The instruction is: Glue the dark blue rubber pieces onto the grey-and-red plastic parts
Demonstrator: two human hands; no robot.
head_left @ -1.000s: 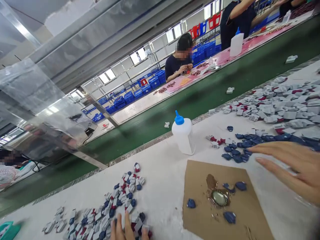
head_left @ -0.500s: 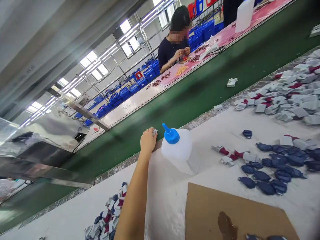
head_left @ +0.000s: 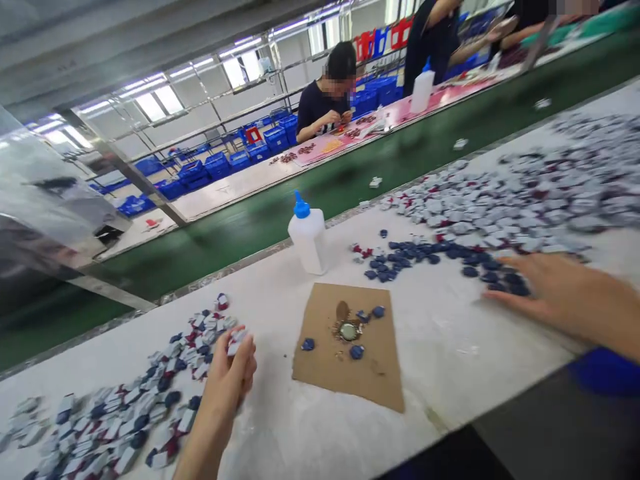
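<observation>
My left hand (head_left: 231,373) is closed on a small white-grey plastic piece (head_left: 237,340), beside a heap of mixed white, maroon and dark blue pieces (head_left: 115,413). Over on the right, my right hand (head_left: 570,297) has its thumb and fingers apart around the end of a row of dark blue pieces (head_left: 415,252). I cannot tell whether it touches them. Between the hands lies a cardboard sheet (head_left: 320,307) with wet brown stains. A small round disc or cap (head_left: 349,331) and several dark blue pieces (head_left: 357,352) rest on it.
A white squeeze bottle (head_left: 309,243) with a blue nozzle stands behind the cardboard. A large pile of white-grey and maroon pieces (head_left: 475,207) covers the back right. Beyond runs a green conveyor belt (head_left: 240,233) carrying a few pieces; across it a person (head_left: 325,100) works at a table.
My left hand has come back from the belt edge to the left heap, holding a small piece. My right hand has come into view. The view has shifted, showing more of the table.
</observation>
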